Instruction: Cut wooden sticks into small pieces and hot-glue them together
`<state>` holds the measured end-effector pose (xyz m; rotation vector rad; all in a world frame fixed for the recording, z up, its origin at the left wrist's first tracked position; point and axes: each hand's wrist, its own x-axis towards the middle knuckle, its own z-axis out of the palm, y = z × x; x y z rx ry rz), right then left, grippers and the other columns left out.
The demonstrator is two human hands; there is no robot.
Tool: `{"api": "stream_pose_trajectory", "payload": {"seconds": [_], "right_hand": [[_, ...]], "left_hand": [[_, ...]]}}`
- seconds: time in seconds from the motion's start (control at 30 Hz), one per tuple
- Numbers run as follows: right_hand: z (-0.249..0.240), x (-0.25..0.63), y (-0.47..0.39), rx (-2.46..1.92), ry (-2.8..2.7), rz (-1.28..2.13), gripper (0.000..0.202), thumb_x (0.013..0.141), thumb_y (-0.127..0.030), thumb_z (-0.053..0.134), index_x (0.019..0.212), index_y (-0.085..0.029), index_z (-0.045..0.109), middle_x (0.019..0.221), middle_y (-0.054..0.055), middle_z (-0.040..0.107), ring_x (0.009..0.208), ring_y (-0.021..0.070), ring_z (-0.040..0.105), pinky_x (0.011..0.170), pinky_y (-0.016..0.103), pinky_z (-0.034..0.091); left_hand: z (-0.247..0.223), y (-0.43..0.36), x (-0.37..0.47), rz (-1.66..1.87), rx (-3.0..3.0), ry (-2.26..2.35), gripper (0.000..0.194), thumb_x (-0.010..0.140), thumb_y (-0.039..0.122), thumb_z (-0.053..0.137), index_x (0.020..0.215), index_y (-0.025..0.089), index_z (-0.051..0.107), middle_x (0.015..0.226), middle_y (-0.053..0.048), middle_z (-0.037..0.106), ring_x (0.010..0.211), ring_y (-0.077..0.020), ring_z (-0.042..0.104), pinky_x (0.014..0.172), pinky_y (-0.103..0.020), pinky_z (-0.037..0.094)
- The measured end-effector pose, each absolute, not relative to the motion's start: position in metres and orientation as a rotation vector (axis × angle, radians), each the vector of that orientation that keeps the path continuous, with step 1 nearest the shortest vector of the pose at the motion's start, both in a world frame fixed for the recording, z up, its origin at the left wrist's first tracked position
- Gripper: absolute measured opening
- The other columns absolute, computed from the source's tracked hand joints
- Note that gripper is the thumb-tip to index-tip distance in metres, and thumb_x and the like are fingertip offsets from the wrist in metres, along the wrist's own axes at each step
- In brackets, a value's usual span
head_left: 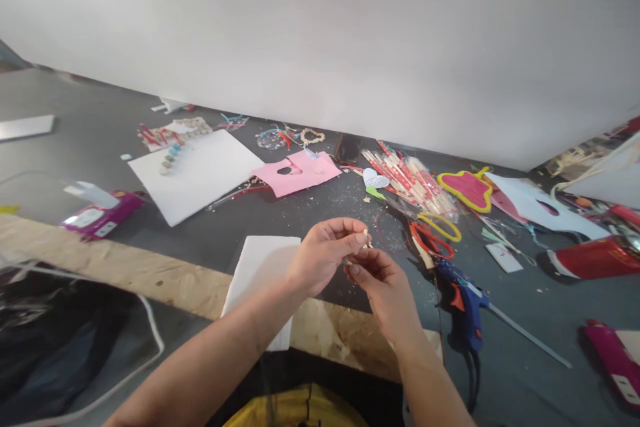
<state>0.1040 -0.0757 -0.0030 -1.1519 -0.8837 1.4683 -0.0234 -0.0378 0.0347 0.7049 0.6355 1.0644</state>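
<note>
My left hand is closed in a pinch on a small pale piece, too tiny to name. Just below and to the right, my right hand has its thumb and fingers curled together, close against the left fingertips. Whatever it pinches is hidden or too small to make out. Both hands are above the dark table near its wooden front edge. Under the left wrist lies a white foam sheet. Pale crumbs are scattered on the table beyond the fingers.
Right of my hands are orange-handled scissors, a blue glue gun and a red can. Behind lie wrapped chopsticks, pink paper and white paper. A purple box sits left; a white partition stands behind.
</note>
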Motion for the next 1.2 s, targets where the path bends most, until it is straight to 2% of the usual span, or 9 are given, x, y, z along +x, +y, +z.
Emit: {"api": "stream_pose_trajectory", "payload": {"seconds": [0.13,0.3,0.5,0.87,1.07,1.2], "right_hand": [[0.004,0.105,-0.068,-1.15,-0.842,1.463,0.023,0.066,-0.029,0.078,0.083,-0.019,0.066,0.074,-0.001,0.065,0.067,0.0132,0.062,0.061,0.026,0.051],[0.016,0.111,-0.061,-1.158,-0.747,1.403,0.022,0.069,-0.029,0.076,0.085,-0.02,0.065,0.072,-0.002,0.063,0.066,0.0114,0.061,0.06,0.023,0.049],[0.019,0.102,-0.061,-1.13,-0.724,1.363,0.019,0.069,-0.029,0.077,0.083,-0.021,0.066,0.073,-0.002,0.065,0.064,0.0102,0.057,0.061,0.023,0.046],[0.013,0.102,-0.064,-1.185,-0.86,1.295,0.014,0.074,-0.029,0.072,0.085,-0.022,0.066,0.077,-0.001,0.064,0.067,0.0125,0.056,0.063,0.026,0.045],[0.015,0.102,-0.065,-1.244,-0.975,1.236,0.013,0.077,-0.032,0.069,0.085,-0.022,0.066,0.074,0.0,0.062,0.066,0.0128,0.054,0.062,0.026,0.044],[0.02,0.102,-0.068,-1.347,-1.065,1.206,0.017,0.078,-0.037,0.066,0.082,-0.02,0.066,0.065,0.0,0.059,0.061,0.0137,0.052,0.057,0.026,0.043]], "left_hand": [[0.038,-0.029,-0.025,1.09,0.685,0.623,0.018,0.07,0.024,0.075,0.08,0.014,0.065,0.073,-0.001,0.063,0.058,-0.0061,0.05,0.055,-0.019,0.037],[0.04,-0.024,-0.037,1.162,0.851,0.802,0.017,0.071,0.026,0.074,0.08,0.014,0.066,0.078,-0.002,0.065,0.067,-0.0083,0.053,0.065,-0.02,0.041],[0.033,-0.033,-0.043,1.03,1.063,0.876,0.014,0.078,0.027,0.067,0.084,0.014,0.065,0.078,-0.002,0.064,0.073,-0.0133,0.057,0.072,-0.025,0.045],[0.03,-0.039,-0.044,1.017,0.995,0.814,0.014,0.079,0.028,0.066,0.084,0.015,0.063,0.076,-0.002,0.063,0.073,-0.0143,0.059,0.072,-0.027,0.046],[0.035,-0.043,-0.042,1.045,1.004,0.821,0.016,0.077,0.031,0.068,0.079,0.016,0.063,0.073,-0.002,0.064,0.071,-0.0147,0.06,0.07,-0.027,0.048],[0.031,-0.047,-0.044,1.021,1.079,0.852,0.012,0.081,0.029,0.063,0.083,0.017,0.063,0.074,-0.003,0.065,0.071,-0.0156,0.061,0.071,-0.028,0.048]]}}
